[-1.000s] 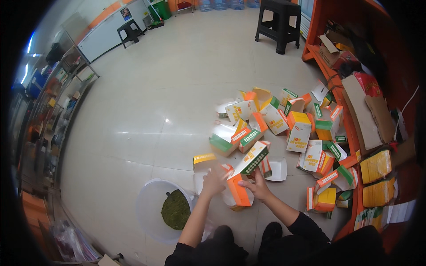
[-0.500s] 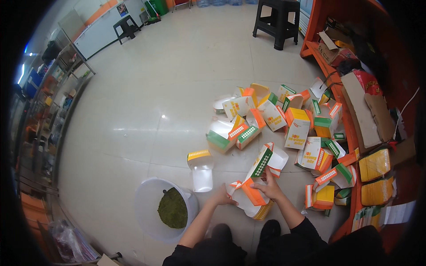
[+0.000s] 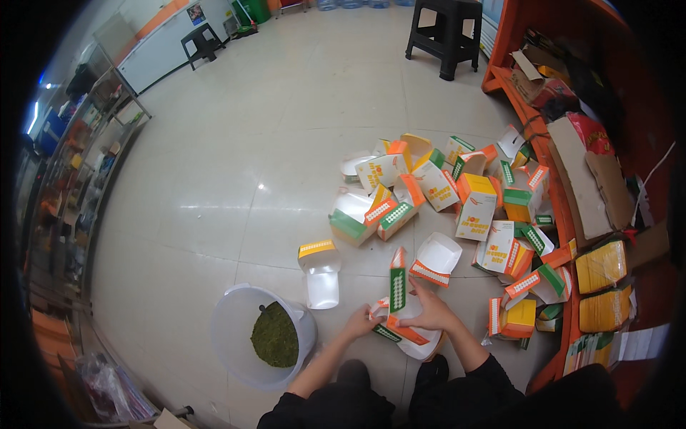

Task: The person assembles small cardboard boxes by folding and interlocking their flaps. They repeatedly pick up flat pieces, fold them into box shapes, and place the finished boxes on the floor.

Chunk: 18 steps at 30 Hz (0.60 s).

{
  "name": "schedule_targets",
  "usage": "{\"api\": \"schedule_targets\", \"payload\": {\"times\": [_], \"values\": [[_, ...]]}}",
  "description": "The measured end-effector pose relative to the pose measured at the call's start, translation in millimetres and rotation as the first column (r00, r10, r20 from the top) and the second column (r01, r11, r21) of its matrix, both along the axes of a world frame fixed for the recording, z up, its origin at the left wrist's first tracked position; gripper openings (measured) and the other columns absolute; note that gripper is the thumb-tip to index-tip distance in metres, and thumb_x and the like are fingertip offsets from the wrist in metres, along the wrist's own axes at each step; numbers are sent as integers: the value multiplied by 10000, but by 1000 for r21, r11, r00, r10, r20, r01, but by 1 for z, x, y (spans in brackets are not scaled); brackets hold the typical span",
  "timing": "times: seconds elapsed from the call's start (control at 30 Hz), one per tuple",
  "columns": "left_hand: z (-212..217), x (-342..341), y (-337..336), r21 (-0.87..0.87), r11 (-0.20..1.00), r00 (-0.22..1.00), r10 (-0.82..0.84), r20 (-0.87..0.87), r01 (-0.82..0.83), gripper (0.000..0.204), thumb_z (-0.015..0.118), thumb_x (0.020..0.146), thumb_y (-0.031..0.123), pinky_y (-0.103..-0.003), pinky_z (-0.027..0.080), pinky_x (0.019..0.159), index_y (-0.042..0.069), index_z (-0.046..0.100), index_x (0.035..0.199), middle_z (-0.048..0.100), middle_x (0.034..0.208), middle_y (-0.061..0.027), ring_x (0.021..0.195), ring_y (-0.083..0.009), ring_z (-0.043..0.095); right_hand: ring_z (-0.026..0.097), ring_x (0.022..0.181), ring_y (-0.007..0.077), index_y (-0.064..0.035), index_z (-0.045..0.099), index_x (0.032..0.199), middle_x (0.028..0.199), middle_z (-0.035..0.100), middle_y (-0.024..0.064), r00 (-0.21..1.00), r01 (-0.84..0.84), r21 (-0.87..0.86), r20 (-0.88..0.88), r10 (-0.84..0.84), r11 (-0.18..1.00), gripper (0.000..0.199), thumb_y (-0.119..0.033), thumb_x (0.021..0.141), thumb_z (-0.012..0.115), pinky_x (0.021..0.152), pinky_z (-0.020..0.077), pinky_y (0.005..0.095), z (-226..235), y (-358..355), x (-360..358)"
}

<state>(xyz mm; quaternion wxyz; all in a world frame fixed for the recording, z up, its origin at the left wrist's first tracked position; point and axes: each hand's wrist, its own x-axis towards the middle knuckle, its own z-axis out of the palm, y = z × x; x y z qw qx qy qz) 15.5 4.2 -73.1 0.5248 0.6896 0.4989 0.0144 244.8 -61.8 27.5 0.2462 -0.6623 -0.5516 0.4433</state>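
Between my two hands is a paper food box [image 3: 397, 289] in white, orange and green, with one green-dotted panel standing up. My left hand [image 3: 361, 323] grips the box's left edge with bent fingers. My right hand [image 3: 431, 310] holds its right side, thumb stretched along the panel. An open box with a white inside [image 3: 439, 254] lies just beyond my right hand. Farther left, an open box with a yellow flap [image 3: 323, 277] rests on the floor. A heap of similar folded boxes [image 3: 475, 207] spreads ahead and to the right.
A translucent bucket [image 3: 230, 332] with green crumbly stuff [image 3: 274, 339] inside stands left of my feet. An orange shelf unit [image 3: 493, 79] lines the right side, holding cardboard and yellow wrapped bundles [image 3: 602, 267]. Black stools [image 3: 444, 39] stand farther off; a display rack [image 3: 93, 168] runs along the left.
The held box has turned and its green-dotted panel now points upright. The white-lined box behind it shows fully. My right hand has shifted slightly left and down.
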Motion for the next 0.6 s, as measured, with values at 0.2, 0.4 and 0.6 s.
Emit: {"api": "schedule_targets", "payload": {"times": [0.2,0.4,0.6], "values": [[53,13,11,359,905,974,200,111,-227,355,736,817,346,-420,492,644,38,605,934,634,787,-155,722,-336,622,468,1221,346,-155,216,1554,1288,514,178,895,42,28,444,-50,999,1254,-589,545,820,908,406,575,12,-20,-35],[86,15,23,559,813,963,4,271,-160,494,764,774,493,-414,504,658,61,611,959,644,837,-110,764,-329,637,427,1229,369,-100,357,1446,1319,422,164,877,-13,371,450,-167,929,1119,-497,526,854,1024,337,510,-23,-14,-47],[84,14,22,565,823,987,-32,157,-63,579,752,735,569,-410,500,645,65,574,957,636,876,-98,743,-318,635,460,1219,364,-52,441,1365,1322,440,180,897,-53,464,411,-162,884,1070,-492,491,875,1013,367,505,-45,-9,-34]]}}
